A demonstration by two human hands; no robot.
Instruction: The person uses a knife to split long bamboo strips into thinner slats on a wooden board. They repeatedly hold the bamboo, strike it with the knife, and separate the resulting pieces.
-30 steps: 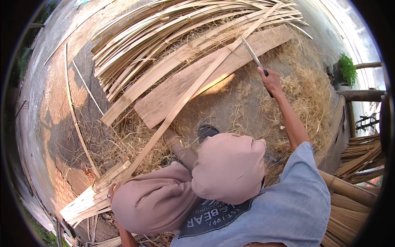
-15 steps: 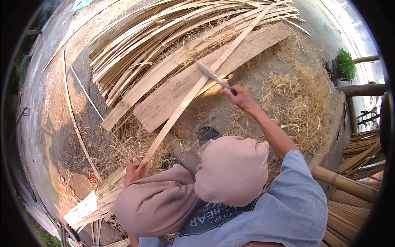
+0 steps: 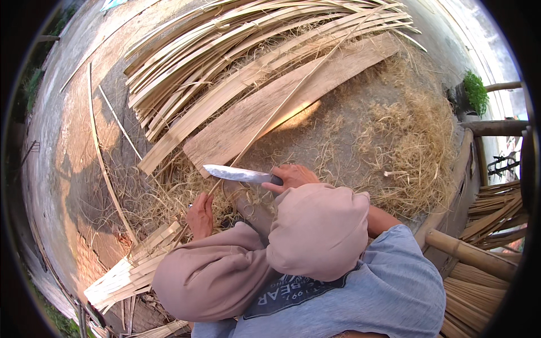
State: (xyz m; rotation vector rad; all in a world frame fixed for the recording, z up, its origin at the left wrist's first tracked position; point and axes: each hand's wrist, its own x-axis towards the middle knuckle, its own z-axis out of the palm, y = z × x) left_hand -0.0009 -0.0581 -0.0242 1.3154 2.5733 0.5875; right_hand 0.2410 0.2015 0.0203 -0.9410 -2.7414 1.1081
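Observation:
My right hand is closed around the dark handle of a knife with a broad, pale blade. The blade lies across a long, thin bamboo strip, close to the strip's near end. My left hand, at the left knee, pinches that near end just below the blade. The strip is turned edge-on and runs up across a wide, flat wooden plank to the far right. Its far end rests over other strips.
A large pile of split bamboo strips lies beyond the plank. Curly shavings cover the ground at right. More strips lie at lower left. Bamboo poles and bundled strips stand at the right edge.
My right hand has drawn the knife down and left along the strip, toward my left hand. The strip has turned from flat to edge-on. My left hand has moved slightly up and right.

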